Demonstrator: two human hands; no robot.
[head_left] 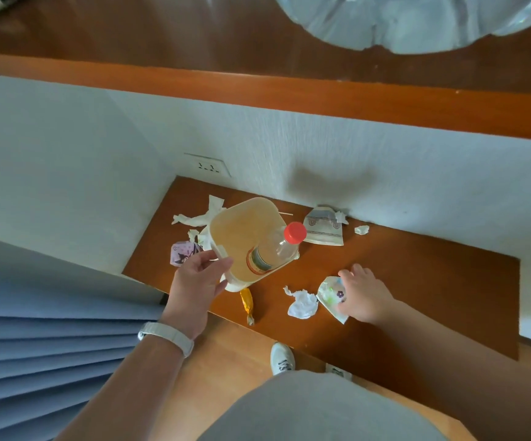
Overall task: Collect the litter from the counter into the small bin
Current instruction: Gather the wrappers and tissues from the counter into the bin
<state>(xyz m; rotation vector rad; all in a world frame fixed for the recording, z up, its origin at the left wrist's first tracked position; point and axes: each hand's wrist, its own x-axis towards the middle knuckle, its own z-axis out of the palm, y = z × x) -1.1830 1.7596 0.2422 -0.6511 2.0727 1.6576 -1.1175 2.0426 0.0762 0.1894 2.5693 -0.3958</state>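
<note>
My left hand [198,283] grips the near rim of a small cream bin [235,227] and holds it tilted above the brown counter [416,281]. Inside the bin lies a clear plastic bottle [273,249] with a red cap [295,232] poking over the rim. My right hand [364,296] rests on a white flowered wrapper [329,294] on the counter, fingers closing around it. Beside it lies a crumpled white tissue [302,305]. A gold candy wrapper [247,302] sits at the counter's front edge.
More litter lies near the wall: torn tissue [200,214], a purple cartoon packet [183,253], a patterned paper packet [323,229], a small paper ball [361,230] and a thin stick [284,213]. A wall socket [208,167] is above. Blue curtain [51,338] hangs left.
</note>
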